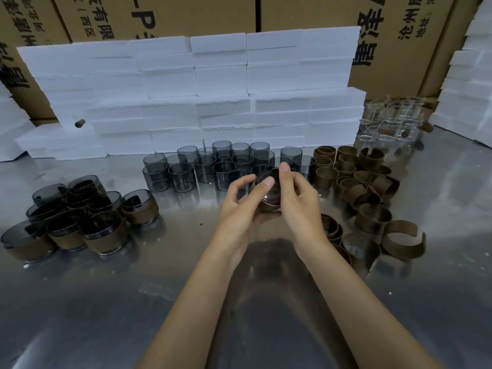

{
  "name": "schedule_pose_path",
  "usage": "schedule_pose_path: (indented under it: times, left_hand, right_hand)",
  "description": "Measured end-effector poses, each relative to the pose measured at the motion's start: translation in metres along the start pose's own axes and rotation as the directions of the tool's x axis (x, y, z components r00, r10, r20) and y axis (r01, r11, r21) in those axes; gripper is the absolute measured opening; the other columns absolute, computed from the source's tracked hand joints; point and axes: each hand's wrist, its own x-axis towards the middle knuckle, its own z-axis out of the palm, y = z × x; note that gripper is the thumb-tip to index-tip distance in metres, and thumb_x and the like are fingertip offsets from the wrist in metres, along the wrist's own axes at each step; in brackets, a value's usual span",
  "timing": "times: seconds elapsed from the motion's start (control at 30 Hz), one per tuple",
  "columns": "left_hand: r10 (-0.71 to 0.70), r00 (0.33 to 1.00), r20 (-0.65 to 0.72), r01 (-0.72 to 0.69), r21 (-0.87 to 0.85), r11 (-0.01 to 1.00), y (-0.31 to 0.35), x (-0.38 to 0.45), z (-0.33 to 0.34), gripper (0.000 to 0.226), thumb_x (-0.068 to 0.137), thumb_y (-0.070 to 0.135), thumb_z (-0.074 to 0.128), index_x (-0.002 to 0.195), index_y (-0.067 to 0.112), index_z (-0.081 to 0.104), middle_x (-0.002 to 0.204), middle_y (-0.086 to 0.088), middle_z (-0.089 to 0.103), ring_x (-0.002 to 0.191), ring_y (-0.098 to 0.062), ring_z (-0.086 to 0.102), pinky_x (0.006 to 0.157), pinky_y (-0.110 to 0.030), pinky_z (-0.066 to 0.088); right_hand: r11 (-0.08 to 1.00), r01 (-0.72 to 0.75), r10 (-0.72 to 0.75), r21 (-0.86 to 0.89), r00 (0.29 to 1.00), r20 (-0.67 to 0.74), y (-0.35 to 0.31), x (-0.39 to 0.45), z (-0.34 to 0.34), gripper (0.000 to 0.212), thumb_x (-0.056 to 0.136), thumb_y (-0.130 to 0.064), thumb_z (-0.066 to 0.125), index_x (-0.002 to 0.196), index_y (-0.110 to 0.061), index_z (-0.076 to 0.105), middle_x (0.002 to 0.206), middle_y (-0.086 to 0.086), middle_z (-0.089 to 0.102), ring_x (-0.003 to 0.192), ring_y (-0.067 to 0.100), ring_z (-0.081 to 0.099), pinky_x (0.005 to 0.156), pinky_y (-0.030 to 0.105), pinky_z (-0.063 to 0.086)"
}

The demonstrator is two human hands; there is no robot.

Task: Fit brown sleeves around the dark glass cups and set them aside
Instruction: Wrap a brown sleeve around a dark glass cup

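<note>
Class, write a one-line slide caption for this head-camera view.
Both hands, left hand and right hand, hold a dark glass cup with its brown sleeve above the metal table.

Dim, soft light; steel table [80, 302] glares; edges bow.

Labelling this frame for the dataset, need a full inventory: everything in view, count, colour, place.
Bare cups: about twenty, dark grey glass, centre back of table.
Sleeved cups: about ten, dark glass with brown sleeves, left cluster.
Loose sleeves: a few dozen, brown, open rings, right side.
Clear beakers: about a dozen, clear, far right back.
Foam blocks: many, white, stacked behind cups.
Cardboard boxes: several, brown, printed, behind the foam.
Table: one, shiny metal.
Held cup: one, dark with brown sleeve, between both hands.
Left hand: grips cup.
Right hand: grips cup.
</note>
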Motion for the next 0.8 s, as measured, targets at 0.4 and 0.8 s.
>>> schedule_pose_path:
  times: [0.4, 0.8]
  left_hand:
    - [-0.092, 0.968, -0.231, 0.103, 0.036, 0.994, 0.008, 0.0, 0.002, 0.026, 0.101, 0.037, 0.061, 0.1, 0.014, 0.072, 0.092, -0.007, 0.078, 0.082, -0.017, 0.074, 0.078, -0.036, 0.06]
    - [-0.072, 0.98, -0.186, 0.112, 0.216, 0.97, 0.01, -0.007, 0.007, 0.038, 0.082, 0.052, 0.064, 0.088, 0.014, 0.062, 0.084, -0.009, 0.064, 0.084, -0.026, 0.064, 0.096, -0.049, 0.053]
  right_hand:
    - [0.979, -0.198, 0.19, 0.043, 0.97, 0.152, 0.003, -0.001, 0.008, 0.028, 0.097, -0.038, 0.049, 0.102, -0.023, 0.072, 0.1, -0.003, 0.073, 0.093, 0.008, 0.067, 0.076, 0.025, 0.05]
    - [0.844, -0.457, 0.415, 0.282, 0.888, 0.197, -0.004, -0.008, 0.001, 0.023, 0.093, -0.029, 0.062, 0.074, -0.016, 0.063, 0.069, 0.003, 0.07, 0.074, 0.023, 0.068, 0.08, 0.038, 0.055]
